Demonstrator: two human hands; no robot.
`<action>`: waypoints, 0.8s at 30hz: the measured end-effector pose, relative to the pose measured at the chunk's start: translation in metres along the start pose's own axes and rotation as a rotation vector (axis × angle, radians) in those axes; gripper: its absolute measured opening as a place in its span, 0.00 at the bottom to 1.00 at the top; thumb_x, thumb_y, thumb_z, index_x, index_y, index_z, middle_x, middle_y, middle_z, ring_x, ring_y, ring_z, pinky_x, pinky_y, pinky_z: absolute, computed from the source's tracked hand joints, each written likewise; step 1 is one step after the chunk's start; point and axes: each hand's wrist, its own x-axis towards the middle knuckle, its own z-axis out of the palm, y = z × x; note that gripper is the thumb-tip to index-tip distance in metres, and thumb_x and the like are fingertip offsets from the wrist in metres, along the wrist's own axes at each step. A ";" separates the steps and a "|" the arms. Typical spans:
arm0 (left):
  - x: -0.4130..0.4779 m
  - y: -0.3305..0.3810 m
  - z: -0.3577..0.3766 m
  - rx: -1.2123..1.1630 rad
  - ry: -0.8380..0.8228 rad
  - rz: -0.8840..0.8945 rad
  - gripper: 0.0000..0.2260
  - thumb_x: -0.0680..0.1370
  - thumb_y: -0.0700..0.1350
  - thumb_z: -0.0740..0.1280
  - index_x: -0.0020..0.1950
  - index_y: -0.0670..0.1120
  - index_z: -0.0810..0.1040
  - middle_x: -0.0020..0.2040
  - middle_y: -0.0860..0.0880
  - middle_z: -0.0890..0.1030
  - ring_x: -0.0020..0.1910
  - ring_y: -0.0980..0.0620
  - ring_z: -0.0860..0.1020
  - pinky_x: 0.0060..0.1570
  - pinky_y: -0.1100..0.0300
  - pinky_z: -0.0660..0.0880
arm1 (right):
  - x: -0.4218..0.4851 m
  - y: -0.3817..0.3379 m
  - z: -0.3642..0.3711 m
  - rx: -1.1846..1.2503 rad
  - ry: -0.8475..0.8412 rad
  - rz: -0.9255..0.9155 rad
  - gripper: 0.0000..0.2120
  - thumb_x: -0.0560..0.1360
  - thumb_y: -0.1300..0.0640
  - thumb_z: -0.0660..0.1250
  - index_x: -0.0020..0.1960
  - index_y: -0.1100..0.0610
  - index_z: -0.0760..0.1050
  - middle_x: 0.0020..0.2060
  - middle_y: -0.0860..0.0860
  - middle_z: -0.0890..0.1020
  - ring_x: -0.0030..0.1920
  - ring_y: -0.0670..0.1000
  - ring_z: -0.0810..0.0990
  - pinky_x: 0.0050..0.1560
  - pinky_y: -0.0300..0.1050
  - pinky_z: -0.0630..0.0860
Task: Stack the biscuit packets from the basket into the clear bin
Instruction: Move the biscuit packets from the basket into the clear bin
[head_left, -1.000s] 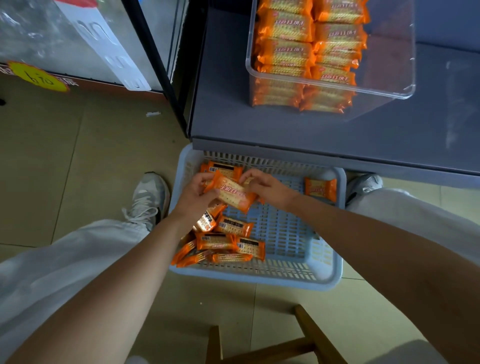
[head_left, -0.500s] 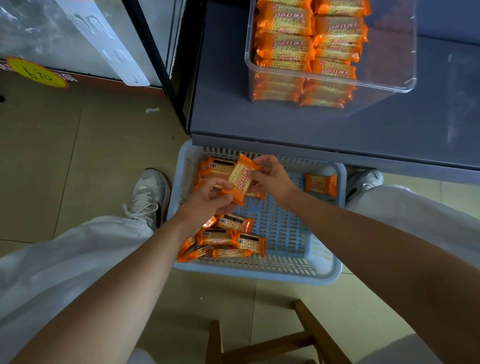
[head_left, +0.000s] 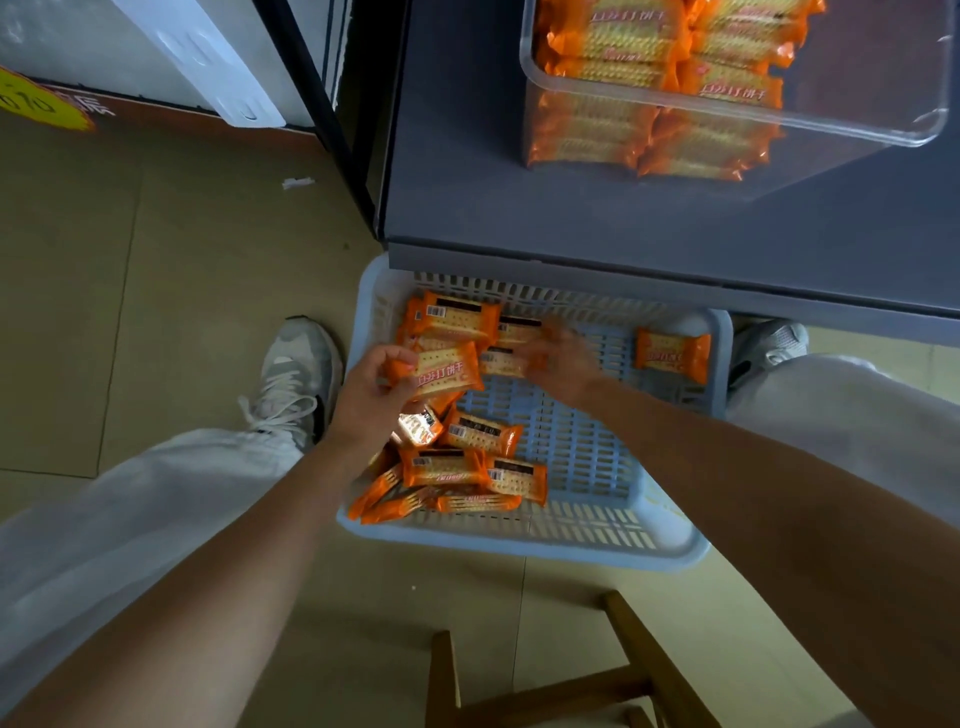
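Head view: the gathering step is in hand. The left hand has its grip closed round one biscuit packet, fingers curled over its end, above the loose packets heaped in the blue basket. The right hand is blurred over packets at the basket's far-left corner — whether its grip is spread or pinching I cannot tell. Next, I judge, the held packet must rise to the clear bin on the desk beyond the basket and lie flat on the stacks.
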 end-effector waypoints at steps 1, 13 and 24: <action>0.002 -0.002 -0.001 0.009 -0.013 0.004 0.08 0.78 0.33 0.64 0.52 0.44 0.74 0.61 0.43 0.75 0.48 0.51 0.80 0.37 0.66 0.78 | 0.004 0.004 0.003 -0.131 -0.091 0.002 0.19 0.77 0.53 0.65 0.68 0.48 0.72 0.78 0.53 0.51 0.77 0.57 0.48 0.76 0.52 0.53; 0.014 -0.001 0.009 0.066 -0.019 -0.008 0.06 0.78 0.35 0.65 0.52 0.45 0.75 0.57 0.44 0.76 0.48 0.49 0.80 0.46 0.56 0.81 | -0.007 0.019 -0.013 -0.041 0.022 -0.163 0.22 0.76 0.64 0.66 0.68 0.49 0.73 0.62 0.56 0.74 0.64 0.56 0.71 0.63 0.46 0.67; -0.006 0.020 0.010 0.073 -0.059 0.027 0.08 0.79 0.36 0.65 0.50 0.49 0.75 0.56 0.45 0.77 0.48 0.48 0.81 0.50 0.49 0.81 | -0.050 -0.002 -0.059 0.544 -0.053 -0.122 0.16 0.73 0.72 0.62 0.53 0.54 0.71 0.46 0.59 0.75 0.41 0.53 0.74 0.40 0.45 0.75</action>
